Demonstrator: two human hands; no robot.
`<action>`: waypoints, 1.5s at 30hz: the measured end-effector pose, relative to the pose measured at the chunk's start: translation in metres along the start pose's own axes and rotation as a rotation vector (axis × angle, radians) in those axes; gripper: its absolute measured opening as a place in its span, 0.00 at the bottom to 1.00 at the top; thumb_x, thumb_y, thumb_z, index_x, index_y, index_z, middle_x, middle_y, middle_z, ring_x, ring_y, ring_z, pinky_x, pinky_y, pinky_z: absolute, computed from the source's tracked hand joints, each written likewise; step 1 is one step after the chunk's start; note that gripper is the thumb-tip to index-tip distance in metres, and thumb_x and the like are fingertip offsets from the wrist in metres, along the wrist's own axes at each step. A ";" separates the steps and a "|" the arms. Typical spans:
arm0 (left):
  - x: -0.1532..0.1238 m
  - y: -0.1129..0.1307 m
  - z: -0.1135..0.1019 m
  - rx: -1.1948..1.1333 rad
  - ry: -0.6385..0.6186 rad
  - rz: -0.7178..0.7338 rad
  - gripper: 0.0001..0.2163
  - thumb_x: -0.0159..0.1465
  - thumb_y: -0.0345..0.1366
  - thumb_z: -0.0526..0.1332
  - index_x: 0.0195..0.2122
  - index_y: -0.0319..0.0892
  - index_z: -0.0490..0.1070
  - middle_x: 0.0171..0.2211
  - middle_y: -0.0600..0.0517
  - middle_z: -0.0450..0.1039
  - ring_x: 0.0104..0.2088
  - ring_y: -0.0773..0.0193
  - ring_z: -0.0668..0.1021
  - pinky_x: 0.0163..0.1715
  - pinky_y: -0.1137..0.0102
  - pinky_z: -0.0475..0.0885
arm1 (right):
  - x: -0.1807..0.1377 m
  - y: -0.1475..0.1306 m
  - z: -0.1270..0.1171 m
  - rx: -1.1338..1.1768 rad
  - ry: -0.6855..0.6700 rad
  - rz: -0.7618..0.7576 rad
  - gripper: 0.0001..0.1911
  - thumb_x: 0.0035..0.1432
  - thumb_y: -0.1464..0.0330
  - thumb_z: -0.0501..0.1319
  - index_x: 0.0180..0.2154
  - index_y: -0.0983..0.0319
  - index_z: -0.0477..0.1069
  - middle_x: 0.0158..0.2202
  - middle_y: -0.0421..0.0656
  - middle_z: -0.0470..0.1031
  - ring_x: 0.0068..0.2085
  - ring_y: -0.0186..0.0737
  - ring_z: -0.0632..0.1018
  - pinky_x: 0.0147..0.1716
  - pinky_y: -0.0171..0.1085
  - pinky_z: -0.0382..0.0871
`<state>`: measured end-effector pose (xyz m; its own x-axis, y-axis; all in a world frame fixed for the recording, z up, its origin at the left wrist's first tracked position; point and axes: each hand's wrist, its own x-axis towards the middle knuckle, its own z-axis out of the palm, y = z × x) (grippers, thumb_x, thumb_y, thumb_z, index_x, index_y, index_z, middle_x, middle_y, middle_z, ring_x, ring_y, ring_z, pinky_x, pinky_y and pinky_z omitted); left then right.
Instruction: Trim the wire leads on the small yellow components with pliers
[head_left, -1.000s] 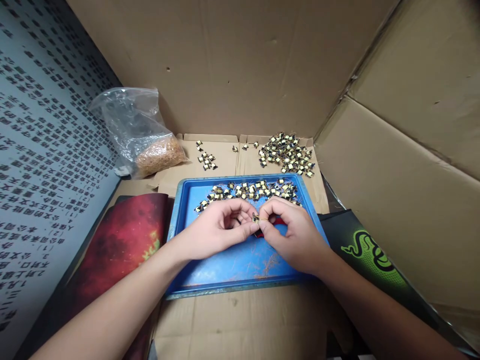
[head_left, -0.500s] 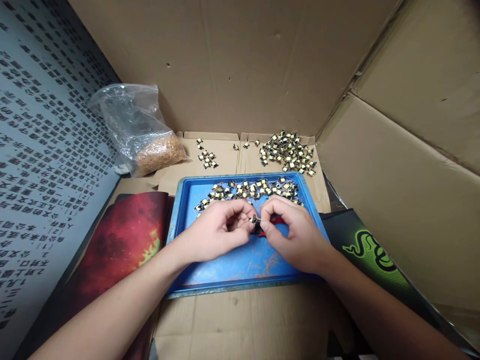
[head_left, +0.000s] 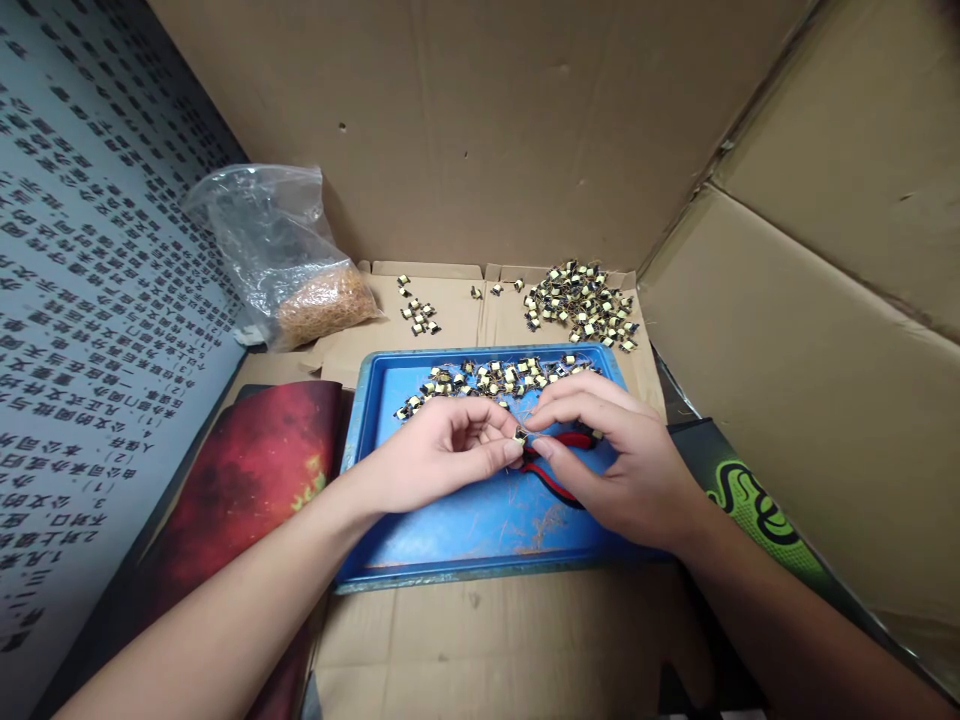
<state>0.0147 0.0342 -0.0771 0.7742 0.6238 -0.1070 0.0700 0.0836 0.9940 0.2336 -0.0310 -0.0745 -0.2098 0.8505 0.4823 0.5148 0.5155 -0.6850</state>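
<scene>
Both hands meet over a blue tray. My left hand pinches a small yellow-and-black component between thumb and forefinger. My right hand is closed, its thumb and forefinger pinching at the same component. Red-and-black handled pliers lie on the tray under the right hand. A row of like components lies along the tray's far edge.
A pile of the same components and a small cluster lie on cardboard behind the tray. A clear plastic bag with brownish fill stands at back left. Cardboard walls enclose the space; a red mat lies left, a black mat with green logo right.
The right hand has shifted slightly right and opened its grip over the pliers, whose red handles now show on the tray. The left hand keeps holding the component.
</scene>
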 end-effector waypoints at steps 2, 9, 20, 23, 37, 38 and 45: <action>-0.001 0.000 -0.001 0.005 -0.002 -0.001 0.13 0.69 0.43 0.67 0.37 0.37 0.72 0.32 0.50 0.75 0.32 0.67 0.72 0.35 0.73 0.65 | 0.000 0.000 -0.001 0.044 -0.012 0.025 0.10 0.62 0.76 0.64 0.41 0.57 0.77 0.44 0.45 0.78 0.47 0.44 0.80 0.47 0.44 0.77; 0.000 0.001 -0.002 0.015 -0.013 0.000 0.14 0.69 0.45 0.68 0.37 0.38 0.73 0.33 0.50 0.77 0.32 0.66 0.74 0.35 0.72 0.67 | 0.001 0.002 0.004 0.144 0.016 0.071 0.07 0.64 0.75 0.62 0.38 0.58 0.77 0.40 0.44 0.79 0.43 0.41 0.80 0.43 0.42 0.77; -0.001 0.001 -0.003 -0.045 0.010 0.007 0.12 0.69 0.42 0.69 0.41 0.36 0.76 0.35 0.47 0.80 0.35 0.66 0.77 0.38 0.72 0.70 | -0.003 0.004 0.009 -0.083 0.084 -0.020 0.08 0.65 0.76 0.59 0.39 0.57 0.72 0.39 0.44 0.77 0.44 0.44 0.79 0.46 0.46 0.73; -0.001 -0.001 -0.004 -0.065 0.031 0.022 0.13 0.68 0.43 0.69 0.43 0.36 0.76 0.37 0.46 0.81 0.38 0.64 0.79 0.41 0.71 0.72 | -0.005 0.006 0.007 -0.080 0.116 -0.010 0.08 0.64 0.76 0.59 0.39 0.57 0.71 0.39 0.45 0.77 0.44 0.45 0.78 0.45 0.45 0.72; -0.001 -0.004 -0.001 0.190 0.113 0.107 0.08 0.68 0.38 0.64 0.39 0.38 0.71 0.33 0.50 0.72 0.34 0.65 0.72 0.35 0.70 0.68 | -0.006 0.006 0.007 0.052 -0.015 0.096 0.13 0.71 0.71 0.57 0.33 0.59 0.75 0.37 0.43 0.78 0.41 0.41 0.78 0.42 0.43 0.71; -0.001 -0.004 0.000 0.227 0.120 0.113 0.07 0.67 0.37 0.63 0.38 0.38 0.71 0.32 0.51 0.72 0.33 0.65 0.72 0.34 0.70 0.68 | -0.006 0.006 0.008 0.069 -0.013 0.124 0.11 0.71 0.70 0.58 0.35 0.59 0.76 0.38 0.43 0.78 0.42 0.40 0.78 0.43 0.42 0.72; -0.003 0.001 0.005 0.576 0.223 0.297 0.01 0.62 0.29 0.63 0.35 0.40 0.72 0.26 0.58 0.68 0.26 0.71 0.67 0.27 0.75 0.64 | -0.008 -0.002 0.012 0.219 -0.029 0.212 0.09 0.66 0.67 0.66 0.48 0.57 0.78 0.42 0.41 0.80 0.42 0.38 0.79 0.43 0.38 0.75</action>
<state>0.0152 0.0285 -0.0753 0.6684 0.7067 0.2319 0.2460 -0.5044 0.8277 0.2245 -0.0378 -0.0836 -0.1421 0.9424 0.3027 0.3591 0.3341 -0.8715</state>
